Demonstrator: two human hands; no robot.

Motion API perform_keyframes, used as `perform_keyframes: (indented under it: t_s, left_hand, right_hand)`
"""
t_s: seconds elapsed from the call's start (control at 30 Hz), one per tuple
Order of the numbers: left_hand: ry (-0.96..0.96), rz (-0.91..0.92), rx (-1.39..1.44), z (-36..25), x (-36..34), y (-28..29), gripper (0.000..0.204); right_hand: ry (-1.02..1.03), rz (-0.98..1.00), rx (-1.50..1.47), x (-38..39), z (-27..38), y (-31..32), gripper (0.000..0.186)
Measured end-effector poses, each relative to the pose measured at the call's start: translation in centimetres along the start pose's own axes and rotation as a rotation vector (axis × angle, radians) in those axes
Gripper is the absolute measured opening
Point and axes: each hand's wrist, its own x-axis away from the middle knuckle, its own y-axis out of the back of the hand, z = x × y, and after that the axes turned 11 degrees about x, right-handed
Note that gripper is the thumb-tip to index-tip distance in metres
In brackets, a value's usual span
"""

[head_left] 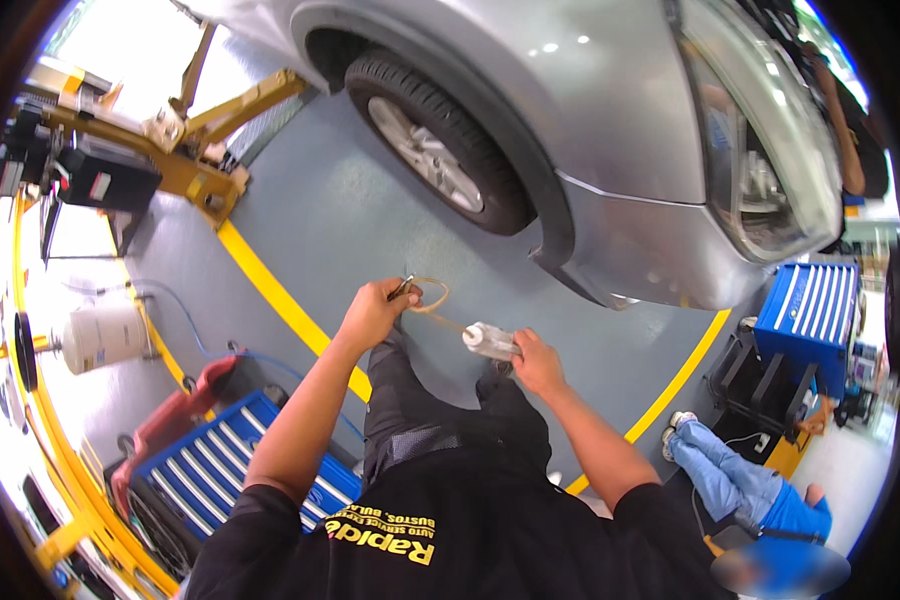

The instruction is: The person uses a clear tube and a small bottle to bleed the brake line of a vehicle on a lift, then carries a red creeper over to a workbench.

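Note:
My left hand (373,314) is closed, pinching the end of a thin yellowish tube (444,294). A small dark metallic piece (403,287) shows at those fingertips; its kind is too small to tell. From there the tube curls in a loop and runs to the white cap of a clear plastic bottle (492,342). My right hand (539,364) grips this bottle by its other end, tilted almost on its side. Both hands are in front of my body, above the grey floor. Beyond them is the wheel (435,145) of a silver car (610,120), apart from either hand.
A yellow lift arm (200,185) stands at the far left. Blue tool cabinets (210,462) (805,315) flank me. A blue hose (185,320) and a red jack (175,420) lie to the left. A person in jeans (720,470) sits at the right. Yellow lines (270,285) cross the floor.

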Motion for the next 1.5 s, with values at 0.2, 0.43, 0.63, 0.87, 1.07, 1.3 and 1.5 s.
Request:
perform_keyframes:
  t_s: [0.2, 0.43, 0.63, 0.87, 1.07, 1.3, 1.5]
  left_hand:
    - [-0.097, -0.209, 0.127, 8.7, -1.3, -5.4, 0.019]
    - [0.137, -0.306, 0.372, 23.9, -5.6, -8.3, 0.014]
    - [0.114, -0.390, 0.468, 32.7, -11.2, -8.9, 0.013]
    - [0.034, -0.307, 0.316, 35.2, -18.9, -8.0, 0.017]
    - [-0.100, -0.086, 0.044, 36.1, -24.4, -7.7, 0.016]
    - [-0.249, 0.152, 0.061, 34.9, -29.5, -8.7, 0.018]
    - [-0.350, 0.302, 0.020, 32.7, -29.5, -9.7, 0.021]
  right_hand:
    - [0.034, 0.160, 0.084, -4.6, -7.8, -6.2, 0.020]
    - [-0.040, 0.148, 0.172, -11.6, -15.4, -19.5, 0.024]
    - [-0.121, 0.050, 0.122, -20.5, -17.8, -28.2, 0.025]
    - [-0.066, -0.142, 0.046, -28.4, -19.3, -35.4, 0.025]
    - [-0.055, -0.183, 0.012, -29.7, -23.2, -41.5, 0.024]
    - [-0.113, -0.106, 0.085, -28.5, -25.0, -42.6, 0.031]
    - [-0.173, -0.381, -0.089, -26.5, -26.2, -38.5, 0.029]
